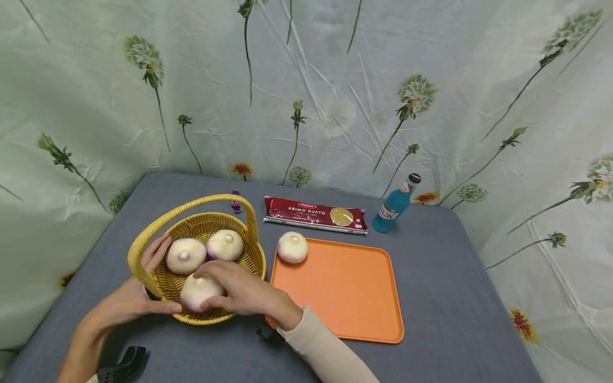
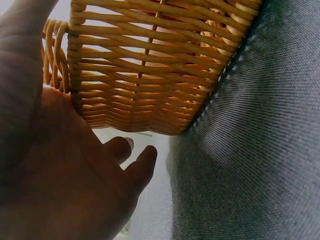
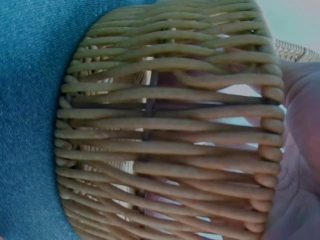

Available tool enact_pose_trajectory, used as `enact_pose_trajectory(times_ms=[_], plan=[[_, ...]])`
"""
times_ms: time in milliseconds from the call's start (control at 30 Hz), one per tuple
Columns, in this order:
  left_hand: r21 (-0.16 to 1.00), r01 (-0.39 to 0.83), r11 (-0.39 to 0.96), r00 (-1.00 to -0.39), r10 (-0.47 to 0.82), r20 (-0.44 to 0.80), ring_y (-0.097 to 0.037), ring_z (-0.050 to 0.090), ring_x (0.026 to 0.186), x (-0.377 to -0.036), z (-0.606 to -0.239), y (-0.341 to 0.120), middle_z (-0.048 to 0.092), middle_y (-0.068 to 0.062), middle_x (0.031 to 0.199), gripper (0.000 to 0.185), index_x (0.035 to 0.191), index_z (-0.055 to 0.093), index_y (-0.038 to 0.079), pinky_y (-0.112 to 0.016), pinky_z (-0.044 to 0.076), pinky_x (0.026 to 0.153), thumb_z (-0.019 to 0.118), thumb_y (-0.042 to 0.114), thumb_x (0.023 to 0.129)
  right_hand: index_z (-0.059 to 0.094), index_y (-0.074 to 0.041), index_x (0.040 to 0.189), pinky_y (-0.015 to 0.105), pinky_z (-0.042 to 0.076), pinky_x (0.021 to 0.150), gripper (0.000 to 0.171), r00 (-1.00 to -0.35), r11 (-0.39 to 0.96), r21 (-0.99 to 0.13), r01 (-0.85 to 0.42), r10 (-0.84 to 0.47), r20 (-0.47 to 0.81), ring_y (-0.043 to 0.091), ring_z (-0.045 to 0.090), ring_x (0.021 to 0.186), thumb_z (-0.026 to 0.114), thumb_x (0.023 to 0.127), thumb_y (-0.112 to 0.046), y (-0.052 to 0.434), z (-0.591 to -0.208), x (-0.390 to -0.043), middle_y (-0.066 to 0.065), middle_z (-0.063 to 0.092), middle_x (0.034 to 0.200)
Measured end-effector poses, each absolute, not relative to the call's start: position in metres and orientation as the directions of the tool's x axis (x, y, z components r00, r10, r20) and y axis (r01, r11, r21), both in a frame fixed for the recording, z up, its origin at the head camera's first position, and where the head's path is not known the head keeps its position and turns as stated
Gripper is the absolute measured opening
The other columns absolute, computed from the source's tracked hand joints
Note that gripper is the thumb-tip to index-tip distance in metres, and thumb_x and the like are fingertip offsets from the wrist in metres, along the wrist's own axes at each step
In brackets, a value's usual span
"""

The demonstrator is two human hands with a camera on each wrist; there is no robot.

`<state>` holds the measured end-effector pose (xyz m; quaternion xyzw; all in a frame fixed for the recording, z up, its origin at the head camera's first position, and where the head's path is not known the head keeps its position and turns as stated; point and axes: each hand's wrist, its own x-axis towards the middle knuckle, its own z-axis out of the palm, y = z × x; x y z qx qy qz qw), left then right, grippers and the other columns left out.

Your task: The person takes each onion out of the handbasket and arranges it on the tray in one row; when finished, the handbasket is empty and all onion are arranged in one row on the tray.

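A yellow wicker basket [image 1: 261,260] with a tall arched handle stands at the left of the table. My left hand [image 1: 134,298] holds its left side by the foot of the handle, thumb at the front rim and fingers along the outer wall. Inside the basket are white turnips with purplish undersides: a left one [image 1: 185,256], a back one [image 1: 225,245] and a front one [image 1: 200,291]. With thumb and fingers my right hand [image 1: 244,290] grips the front turnip from above, reaching over the rim. The right wrist view shows the woven wall [image 3: 170,135] beside the palm.
An orange tray [image 1: 345,287] lies right of the basket, with another turnip [image 1: 292,247] on its back left corner. Behind are a red spaghetti packet [image 1: 316,214] and a blue bottle [image 1: 395,205]. A small purple object [image 1: 236,202] lies behind the basket handle.
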<state>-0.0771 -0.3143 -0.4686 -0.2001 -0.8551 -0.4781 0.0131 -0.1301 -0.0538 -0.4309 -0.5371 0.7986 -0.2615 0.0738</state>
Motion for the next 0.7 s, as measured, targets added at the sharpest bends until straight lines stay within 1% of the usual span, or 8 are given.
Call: enact_pose_trajectory(times_ms=[133, 367, 533, 700], plan=[[0.813, 0.359, 0.459, -0.918, 0.329, 0.22, -0.001, -0.011, 0.148, -0.076, -0.47, -0.315, -0.01, -0.012, 0.167, 0.139, 0.162, 0.0, 0.012, -0.001, 0.004, 0.1, 0.092, 0.003, 0.06, 0.056, -0.007, 0.133, 0.015, 0.031, 0.11, 0.048, -0.414, 0.284, -0.501, -0.818, -0.894, 0.169, 0.012, 0.051, 0.128, 0.073, 0.093, -0.027, -0.053, -0.43, -0.13, 0.004, 0.059, 0.136], [0.818, 0.35, 0.457, -0.921, 0.329, 0.211, -0.001, -0.012, 0.148, -0.076, -0.469, -0.315, -0.011, -0.012, 0.167, 0.138, 0.163, -0.001, 0.013, -0.001, 0.003, 0.1, 0.092, 0.003, 0.061, 0.056, -0.01, 0.135, 0.013, 0.031, 0.109, 0.05, -0.441, 0.292, -0.505, -0.812, -0.874, 0.204, 0.006, 0.049, 0.131, 0.073, 0.093, -0.03, -0.048, -0.424, -0.133, 0.001, 0.059, 0.138], [0.82, 0.336, 0.464, -0.926, 0.322, 0.198, -0.001, -0.013, 0.147, -0.076, -0.469, -0.313, -0.012, -0.011, 0.167, 0.138, 0.163, -0.001, 0.014, -0.001, 0.003, 0.099, 0.092, 0.003, 0.062, 0.056, -0.01, 0.136, 0.016, 0.032, 0.111, 0.05, -0.473, 0.293, -0.55, -0.782, -0.854, 0.218, 0.007, 0.048, 0.134, 0.074, 0.092, -0.028, -0.039, -0.418, -0.135, 0.002, 0.058, 0.139], [0.818, 0.337, 0.466, -0.927, 0.315, 0.202, -0.002, -0.013, 0.148, -0.077, -0.469, -0.313, -0.011, -0.01, 0.167, 0.138, 0.163, 0.0, 0.014, -0.002, 0.002, 0.1, 0.092, 0.004, 0.061, 0.056, -0.01, 0.136, 0.018, 0.033, 0.111, 0.051, -0.497, 0.252, -0.62, -0.743, -0.828, 0.26, 0.007, 0.047, 0.135, 0.075, 0.091, -0.024, -0.029, -0.413, -0.137, 0.002, 0.057, 0.14]])
